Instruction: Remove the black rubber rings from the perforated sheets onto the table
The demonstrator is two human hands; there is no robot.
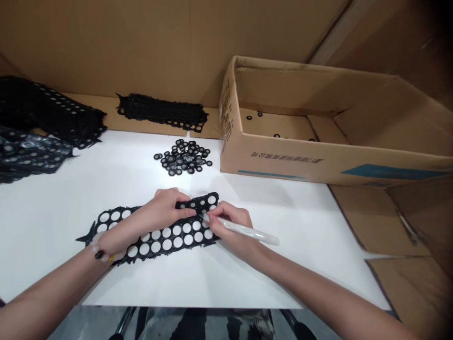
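— Where's the holed black sheet [159,238]?
— On the white counter [219,283], under the left grip [159,212], which lies open, pressing down.
— And the right grip [230,226]?
— Pinching a craft knife [244,230], tip on the sheet.

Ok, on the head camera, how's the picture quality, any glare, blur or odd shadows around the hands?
Head view: the left hand and right hand look fairly sharp, with no strong glare; the cardboard box casts a soft shadow on the white sheet; the far-left black stack loses detail; the right edge darkens.
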